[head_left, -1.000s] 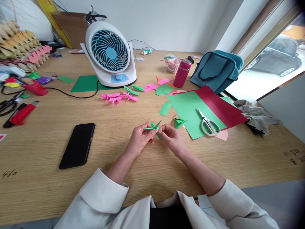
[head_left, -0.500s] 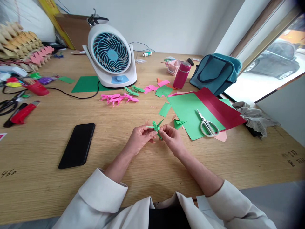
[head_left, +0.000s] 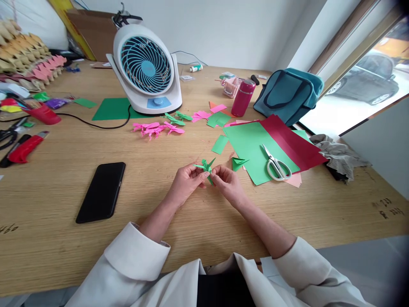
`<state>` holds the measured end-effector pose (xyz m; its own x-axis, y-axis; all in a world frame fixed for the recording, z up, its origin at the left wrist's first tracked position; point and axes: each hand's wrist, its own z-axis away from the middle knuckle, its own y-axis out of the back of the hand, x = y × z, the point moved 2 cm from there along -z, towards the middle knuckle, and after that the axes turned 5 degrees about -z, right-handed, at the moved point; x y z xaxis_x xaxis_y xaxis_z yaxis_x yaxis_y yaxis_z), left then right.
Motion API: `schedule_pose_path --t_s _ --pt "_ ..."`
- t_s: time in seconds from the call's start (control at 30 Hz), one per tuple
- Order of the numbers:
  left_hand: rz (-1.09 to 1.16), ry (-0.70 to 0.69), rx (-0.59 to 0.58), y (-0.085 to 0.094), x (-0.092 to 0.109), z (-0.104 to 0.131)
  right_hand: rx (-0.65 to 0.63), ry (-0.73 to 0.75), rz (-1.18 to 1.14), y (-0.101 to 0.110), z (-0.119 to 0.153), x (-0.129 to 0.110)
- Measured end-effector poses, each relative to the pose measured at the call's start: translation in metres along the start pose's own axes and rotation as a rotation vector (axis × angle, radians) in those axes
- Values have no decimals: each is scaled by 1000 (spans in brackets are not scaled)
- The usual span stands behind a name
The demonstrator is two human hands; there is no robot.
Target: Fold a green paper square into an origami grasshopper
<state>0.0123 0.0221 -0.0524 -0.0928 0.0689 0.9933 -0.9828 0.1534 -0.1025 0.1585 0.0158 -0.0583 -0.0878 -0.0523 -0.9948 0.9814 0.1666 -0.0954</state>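
A small folded green paper figure (head_left: 207,166) with pointed ends is held between my two hands above the table. My left hand (head_left: 188,181) pinches its left side between thumb and fingers. On the other side, my right hand (head_left: 226,181) pinches its lower right part, the fingertips of both hands close together. Just right of my right hand lies a folded green paper piece (head_left: 238,163). Beyond the hands rest a green paper rectangle (head_left: 220,144), folded pink figures (head_left: 153,129) and folded green figures (head_left: 174,120).
White-handled scissors (head_left: 277,166) lie on green sheets (head_left: 249,140) beside red sheets (head_left: 292,145). A black phone (head_left: 101,192) is at the left. Farther back stand a fan (head_left: 147,70), a red bottle (head_left: 243,98) and a teal bag (head_left: 289,96).
The view has shifted slightly, moving the table items a little up and left. Both hands keep their pinch on the green figure, which is tilted slightly differently.
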Motion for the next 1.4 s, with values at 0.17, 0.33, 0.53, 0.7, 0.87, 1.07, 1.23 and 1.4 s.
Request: schedule_pose_path --t_s 0.17,0.33,0.53,0.7,0.87,1.07,1.23,1.4 --pt "-13 22 23 1 1 1 -2 37 30 -1 0 4" --pt "23 74 47 3 0 0 -39 171 83 1 3 1" --pt "149 148 24 2 -2 2 -6 696 586 6 9 -7" --pt "169 195 22 1 -4 2 -15 853 811 11 10 -7" --pt "171 219 8 -1 -2 4 -1 951 1001 15 11 -11" --pt "200 252 -1 -3 2 5 -8 1040 1099 14 12 -14" --pt "233 278 -37 -4 0 6 -34 985 1074 15 12 -12" --pt "279 275 -48 -4 -3 6 -34 965 1012 16 12 -10"
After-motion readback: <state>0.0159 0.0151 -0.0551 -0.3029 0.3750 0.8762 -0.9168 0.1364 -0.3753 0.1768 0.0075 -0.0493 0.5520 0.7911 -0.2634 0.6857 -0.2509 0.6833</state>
